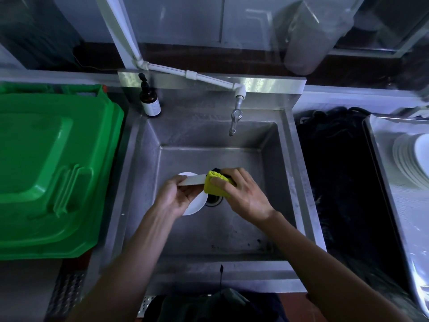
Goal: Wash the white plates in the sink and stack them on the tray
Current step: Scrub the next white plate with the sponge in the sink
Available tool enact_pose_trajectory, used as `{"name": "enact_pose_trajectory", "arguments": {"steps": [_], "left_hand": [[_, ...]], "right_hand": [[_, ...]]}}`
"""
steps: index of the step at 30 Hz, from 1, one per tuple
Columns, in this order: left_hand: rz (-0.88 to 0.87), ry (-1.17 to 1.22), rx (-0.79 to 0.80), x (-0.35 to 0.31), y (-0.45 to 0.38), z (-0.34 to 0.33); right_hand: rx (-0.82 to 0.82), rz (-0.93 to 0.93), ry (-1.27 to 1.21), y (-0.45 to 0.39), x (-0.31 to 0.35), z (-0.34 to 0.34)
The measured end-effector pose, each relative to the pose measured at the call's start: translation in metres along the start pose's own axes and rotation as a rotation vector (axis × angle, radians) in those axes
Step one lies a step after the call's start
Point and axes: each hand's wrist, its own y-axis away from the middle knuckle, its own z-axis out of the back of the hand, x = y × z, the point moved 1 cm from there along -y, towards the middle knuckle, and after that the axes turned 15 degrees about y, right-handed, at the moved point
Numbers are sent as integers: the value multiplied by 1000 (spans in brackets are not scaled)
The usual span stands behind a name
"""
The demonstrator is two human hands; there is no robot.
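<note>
Scrubbing step: left hand fingers clamp tilted round white plate over the steel sink drain; right hand grips yellow sponge against its rim. Next: rinse, stack with washed plates on metal tray

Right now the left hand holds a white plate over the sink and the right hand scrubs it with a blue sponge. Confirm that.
Not quite: the sponge is yellow-green, not blue, as the head view shows. The rest stands: left hand holds the white plate over the sink, right hand scrubs.
</note>
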Motion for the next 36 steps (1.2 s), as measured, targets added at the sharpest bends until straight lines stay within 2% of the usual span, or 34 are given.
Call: {"name": "enact_pose_trajectory", "arguments": {"steps": [7,14,18,26,29,36], "left_hand": [[-105,-113,-16,-5,-3,4],[-107,-114,41,-1,0,10],[-122,-104,71,-1,1,11],[-157,-170,111,12,6,8],[-172,-138,110,14,9,7],[-217,-72,91,21,14,2]], "right_hand": [[221,-67,-178,15,2,-8],[246,-410,-513,14,14,-15],[259,-561,-600,8,23,-13],[171,-684,-623,-16,46,-18],[82,-698,-566,-22,52,-21],[19,-791,-495,-18,74,-26]]}}
